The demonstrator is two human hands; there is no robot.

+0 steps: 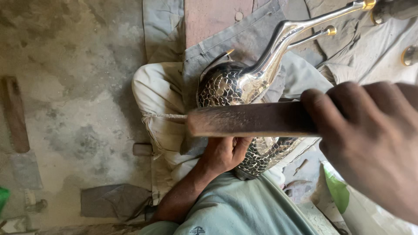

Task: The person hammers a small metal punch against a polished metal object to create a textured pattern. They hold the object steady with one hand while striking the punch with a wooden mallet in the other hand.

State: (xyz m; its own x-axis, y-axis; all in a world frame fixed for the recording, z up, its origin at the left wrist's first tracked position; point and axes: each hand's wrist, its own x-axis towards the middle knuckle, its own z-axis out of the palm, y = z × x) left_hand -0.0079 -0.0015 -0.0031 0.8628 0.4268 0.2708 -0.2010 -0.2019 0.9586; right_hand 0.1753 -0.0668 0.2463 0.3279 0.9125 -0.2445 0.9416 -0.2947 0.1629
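**Wooden bar raised over a silver bird figure**

Dusty concrete floor (78, 109) lies below. Right hand (370, 139) grips a dark wooden bar (252, 119), its long axis running leftward across the polished metal bird (235, 87). Left hand (224, 152) sits directly beneath, fingers closed on the bird's scaled body, which rests on the cloth-covered lap (161, 91), neck stretching up-right.

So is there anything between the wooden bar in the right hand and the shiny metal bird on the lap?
Nothing visible. The right hand grips the wooden bar, which crosses right over the metal bird in the head view with no other object between them. The left hand holds the bird's underside, below the bar.
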